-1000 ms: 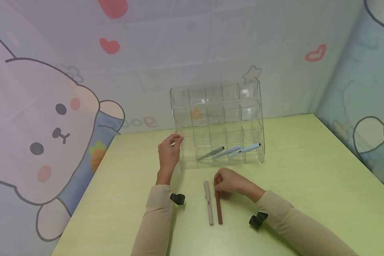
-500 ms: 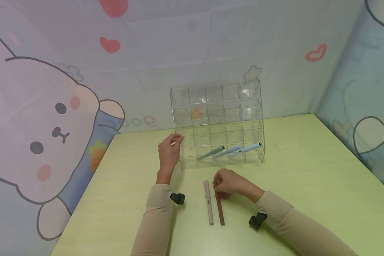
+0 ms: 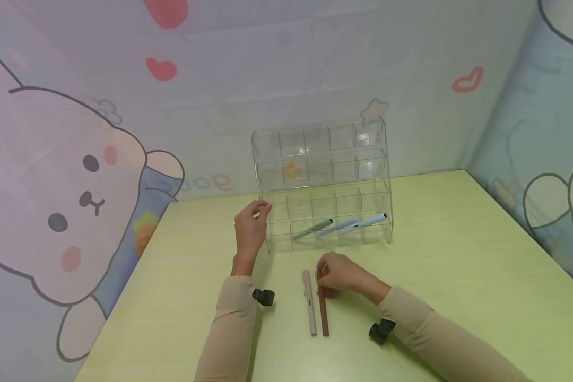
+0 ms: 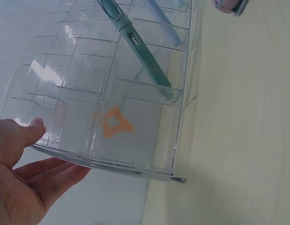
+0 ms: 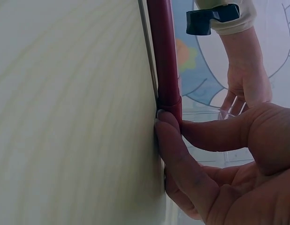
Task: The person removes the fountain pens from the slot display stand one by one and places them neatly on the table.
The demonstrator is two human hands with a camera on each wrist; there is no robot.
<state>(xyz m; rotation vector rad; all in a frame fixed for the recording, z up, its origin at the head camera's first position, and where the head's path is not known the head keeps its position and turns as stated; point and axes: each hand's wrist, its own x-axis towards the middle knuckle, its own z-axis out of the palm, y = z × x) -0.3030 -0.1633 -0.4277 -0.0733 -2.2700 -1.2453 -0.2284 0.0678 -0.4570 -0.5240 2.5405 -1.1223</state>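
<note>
One slim, dark-red pen (image 3: 323, 313) lies pinched in the right hand's (image 3: 338, 273) grip; the left hand (image 3: 249, 228) rests open.

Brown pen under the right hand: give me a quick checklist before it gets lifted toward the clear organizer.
1. Right hand fingers pinch the brown pen: ok.
2. Brown pen off the table: not ok, it lies flat.
3. Beige pen beside it untouched: ok.
4. Left hand touches the clear organizer at its left edge: ok.
5. Leftmost bottom-row compartment free: cannot tell.
</note>
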